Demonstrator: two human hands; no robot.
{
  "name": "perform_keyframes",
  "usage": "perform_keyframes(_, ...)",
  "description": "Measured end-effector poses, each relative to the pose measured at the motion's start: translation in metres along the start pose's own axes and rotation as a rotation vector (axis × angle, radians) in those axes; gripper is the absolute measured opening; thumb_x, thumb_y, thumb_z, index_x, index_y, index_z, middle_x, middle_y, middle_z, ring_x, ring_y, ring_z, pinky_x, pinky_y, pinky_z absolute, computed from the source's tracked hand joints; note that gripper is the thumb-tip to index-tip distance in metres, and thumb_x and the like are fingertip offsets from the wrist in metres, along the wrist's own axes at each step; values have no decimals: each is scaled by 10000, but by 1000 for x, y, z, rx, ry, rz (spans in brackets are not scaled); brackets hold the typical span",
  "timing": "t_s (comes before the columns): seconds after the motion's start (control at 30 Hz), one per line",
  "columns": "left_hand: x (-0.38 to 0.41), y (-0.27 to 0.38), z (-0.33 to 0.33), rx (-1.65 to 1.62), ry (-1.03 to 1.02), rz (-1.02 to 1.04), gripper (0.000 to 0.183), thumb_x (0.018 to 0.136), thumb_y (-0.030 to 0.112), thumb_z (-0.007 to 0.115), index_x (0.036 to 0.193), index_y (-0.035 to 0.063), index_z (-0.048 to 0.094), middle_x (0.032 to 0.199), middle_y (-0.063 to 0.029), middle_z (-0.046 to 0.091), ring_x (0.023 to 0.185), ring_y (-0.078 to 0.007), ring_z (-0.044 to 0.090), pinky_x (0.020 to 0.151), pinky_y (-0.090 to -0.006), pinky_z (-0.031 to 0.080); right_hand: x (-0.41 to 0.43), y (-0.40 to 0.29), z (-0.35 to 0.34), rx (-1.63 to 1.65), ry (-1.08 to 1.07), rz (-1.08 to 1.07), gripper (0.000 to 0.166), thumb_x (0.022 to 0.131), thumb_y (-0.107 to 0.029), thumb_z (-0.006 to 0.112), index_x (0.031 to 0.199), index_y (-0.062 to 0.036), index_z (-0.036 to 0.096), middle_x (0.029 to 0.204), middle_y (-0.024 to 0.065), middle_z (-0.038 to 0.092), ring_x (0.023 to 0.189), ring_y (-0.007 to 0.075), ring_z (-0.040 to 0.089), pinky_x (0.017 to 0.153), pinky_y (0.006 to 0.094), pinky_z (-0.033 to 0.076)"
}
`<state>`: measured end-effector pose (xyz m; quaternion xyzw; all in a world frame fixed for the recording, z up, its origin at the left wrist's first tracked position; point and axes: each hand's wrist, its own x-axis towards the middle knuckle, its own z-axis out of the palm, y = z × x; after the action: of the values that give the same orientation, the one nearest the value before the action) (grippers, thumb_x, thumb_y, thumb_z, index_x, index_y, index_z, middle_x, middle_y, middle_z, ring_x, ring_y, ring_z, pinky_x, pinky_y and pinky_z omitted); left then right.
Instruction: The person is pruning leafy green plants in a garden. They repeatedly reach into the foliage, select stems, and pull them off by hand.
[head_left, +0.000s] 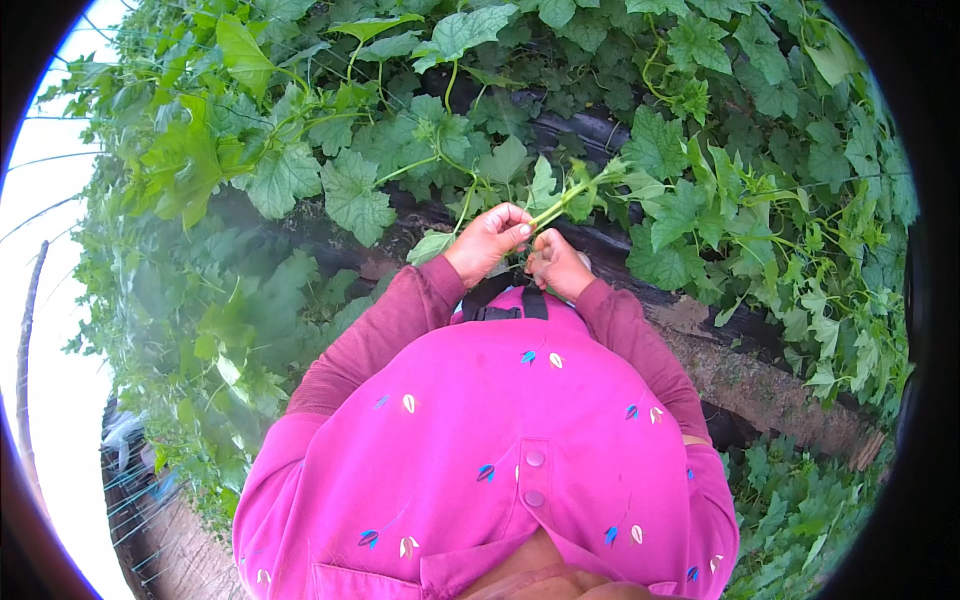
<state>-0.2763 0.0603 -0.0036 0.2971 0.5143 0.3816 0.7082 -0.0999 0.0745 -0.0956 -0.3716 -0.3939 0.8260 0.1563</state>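
Observation:
My left hand (495, 238) pinches the green stems of a small bunch of leafy vine shoots (576, 193) between thumb and fingers. The shoot tips point up and to the right, over the foliage. My right hand (556, 262) is just below and to the right, close to the stem ends, with its fingers curled; whether it grips something thin there cannot be told. Black straps with a buckle (498, 313) lie at my waist, just under the hands.
Broad-leaved climbing vines (360, 195) stand ahead and on both sides. Black plastic mulch film (585, 133) shows between the leaves, with a strip of bare soil (757, 379) at the right. Green netting cords (150, 517) and a wooden pole (26, 352) are at the left.

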Motion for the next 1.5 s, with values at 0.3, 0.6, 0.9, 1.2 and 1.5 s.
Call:
perform_keyframes(0.3,-10,-38,-1,-62,-166,-61,336,886,20,566,1198,28,440,1138,-74,543,1087,-162,541,961,-292,427,18,21,-4,-262,60,51,187,822,-47,598,914,-51,435,726,28,531,514,86,478,427,240,400)
perform_keyframes(0.6,-7,-49,-23,38,-179,-110,346,869,23,592,1210,43,531,1081,-16,587,992,-97,525,914,-264,416,36,48,-12,-441,-31,-79,291,786,-29,612,1060,-7,516,963,116,637,935,194,611,826,296,469)
perform_keyframes(0.9,-9,-55,-28,52,13,-129,213,920,136,541,1118,66,575,927,14,607,800,-60,534,733,-224,449,-8,0,-42,-579,49,163,225,790,-65,666,901,-52,470,663,30,557,551,86,526,489,238,420)
perform_keyframes(1.2,-36,-51,-27,525,159,133,164,813,216,648,870,62,646,746,-21,623,698,-112,562,651,-295,474,-25,-216,91,-690,-509,-501,299,826,-84,639,1096,-11,534,988,61,555,662,72,510,596,224,434)
perform_keyframes(1.5,-64,-74,-80,301,210,269,213,853,219,655,978,47,644,769,-4,629,710,-83,570,656,-276,477,32,-193,95,-255,-233,-230,150,959,-204,483,939,-58,513,692,32,555,554,118,534,522,242,458)
